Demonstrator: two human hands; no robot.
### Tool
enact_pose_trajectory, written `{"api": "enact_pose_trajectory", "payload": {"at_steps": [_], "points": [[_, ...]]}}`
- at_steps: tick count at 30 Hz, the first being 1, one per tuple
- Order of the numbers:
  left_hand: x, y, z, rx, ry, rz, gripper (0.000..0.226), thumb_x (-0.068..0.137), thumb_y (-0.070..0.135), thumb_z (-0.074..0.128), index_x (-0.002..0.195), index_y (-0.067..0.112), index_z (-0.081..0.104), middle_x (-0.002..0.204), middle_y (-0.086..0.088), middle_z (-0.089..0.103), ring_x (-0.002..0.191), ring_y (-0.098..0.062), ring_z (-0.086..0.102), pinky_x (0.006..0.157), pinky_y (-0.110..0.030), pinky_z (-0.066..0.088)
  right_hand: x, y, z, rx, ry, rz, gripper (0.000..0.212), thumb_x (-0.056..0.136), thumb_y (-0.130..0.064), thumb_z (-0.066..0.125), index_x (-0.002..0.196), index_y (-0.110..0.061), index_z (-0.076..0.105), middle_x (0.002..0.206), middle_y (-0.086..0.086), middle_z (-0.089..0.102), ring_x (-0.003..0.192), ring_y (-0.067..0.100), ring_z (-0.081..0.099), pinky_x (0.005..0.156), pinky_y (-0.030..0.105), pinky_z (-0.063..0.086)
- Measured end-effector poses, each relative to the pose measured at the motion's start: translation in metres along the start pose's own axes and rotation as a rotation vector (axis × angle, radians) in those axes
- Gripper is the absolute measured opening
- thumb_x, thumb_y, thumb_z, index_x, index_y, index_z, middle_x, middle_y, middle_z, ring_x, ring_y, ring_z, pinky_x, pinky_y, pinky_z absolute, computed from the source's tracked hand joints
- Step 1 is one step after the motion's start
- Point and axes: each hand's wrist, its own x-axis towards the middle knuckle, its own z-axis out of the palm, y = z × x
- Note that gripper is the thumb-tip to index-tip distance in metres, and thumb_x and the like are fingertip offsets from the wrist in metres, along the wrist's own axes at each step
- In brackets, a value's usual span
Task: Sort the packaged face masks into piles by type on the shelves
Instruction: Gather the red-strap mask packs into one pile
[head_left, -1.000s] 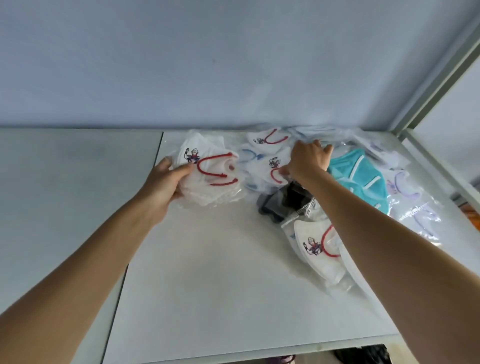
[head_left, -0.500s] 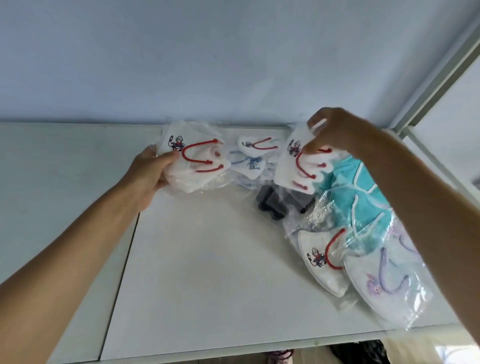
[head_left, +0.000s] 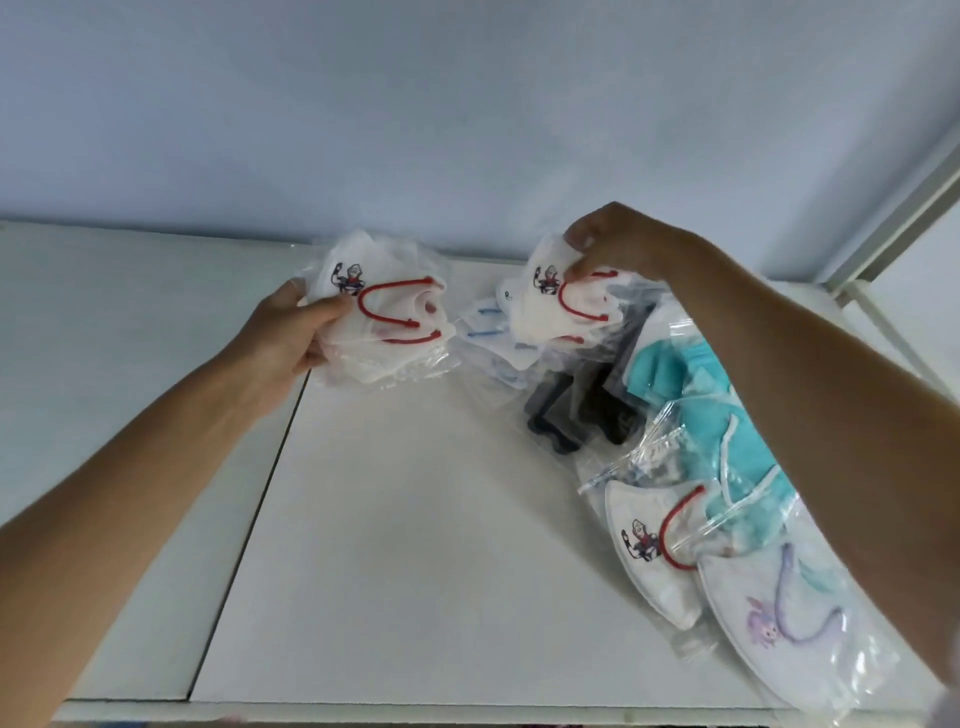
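Observation:
My left hand (head_left: 291, 332) grips a stack of packaged white masks with red ear loops (head_left: 387, 325), held just above the white shelf (head_left: 395, 545) near the back wall. My right hand (head_left: 608, 244) pinches the top of another packaged red-loop white mask (head_left: 558, 306), lifted above the mixed heap. Beneath it lie white masks with blue loops (head_left: 485, 332), dark masks (head_left: 576, 410), teal masks (head_left: 696, 395), one more red-loop mask (head_left: 649, 545) and a white mask with a purple loop (head_left: 779, 618). All are in clear bags.
A seam (head_left: 249, 519) divides the left shelf panel from the middle one. A white metal shelf post (head_left: 893, 228) rises at the right. The shelf's front edge (head_left: 415, 712) runs along the bottom. The pale wall (head_left: 467, 130) closes the back.
My right hand pulled a red-loop mask out of the heap, raised it and now carries it leftward toward the stack in my left hand. My left hand keeps holding its stack.

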Motion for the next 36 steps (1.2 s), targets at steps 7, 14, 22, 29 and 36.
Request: {"api": "enact_pose_trajectory", "payload": {"at_steps": [7,14,22,29,36], "points": [[0.012,-0.007,0.006,0.020,0.000,0.043,0.012,0.093,0.015,0.057,0.100,0.025,0.059,0.092,0.002,0.066,0.077,-0.015,0.062,0.057,-0.021,0.049,0.058,0.017,0.057,-0.393,-0.003,-0.034,0.057,0.085,-0.027,0.067,0.136,-0.015,0.047,0.140,0.009,0.046,0.130,0.030,0.041,0.106,0.038,0.033],[0.018,-0.014,0.015,0.018,0.018,0.042,0.024,0.093,0.014,0.057,0.116,0.022,0.056,0.097,0.001,0.065,0.081,-0.015,0.062,0.060,-0.023,0.048,0.064,0.035,0.065,-0.293,0.058,-0.064,0.050,0.084,-0.027,0.065,0.129,-0.014,0.047,0.134,0.011,0.052,0.121,0.031,0.049,0.097,0.035,0.037],[0.017,-0.017,0.008,0.045,0.034,0.022,0.020,0.093,0.015,0.058,0.110,0.024,0.055,0.094,0.004,0.064,0.077,-0.012,0.062,0.051,-0.018,0.049,0.033,0.034,0.042,0.103,0.368,-0.139,0.035,0.074,-0.014,0.074,0.104,-0.017,0.056,0.102,0.007,0.057,0.095,0.026,0.053,0.071,0.028,0.037],[0.001,-0.003,0.015,0.114,0.041,0.025,0.029,0.089,0.016,0.058,0.116,0.021,0.050,0.109,-0.003,0.062,0.093,-0.021,0.062,0.065,-0.029,0.051,-0.061,0.008,-0.033,0.729,0.238,-0.138,0.048,0.073,0.005,0.074,0.096,-0.031,0.052,0.088,-0.001,0.058,0.073,0.014,0.056,0.058,0.022,0.046],[-0.044,0.011,0.063,0.018,-0.313,-0.122,0.021,0.091,0.018,0.055,0.112,0.019,0.054,0.096,-0.001,0.065,0.084,-0.017,0.063,0.059,-0.025,0.052,-0.131,-0.047,0.007,0.487,-0.041,-0.027,0.057,0.069,-0.004,0.081,0.113,-0.025,0.051,0.102,-0.001,0.053,0.083,0.015,0.055,0.058,0.020,0.051]]}}
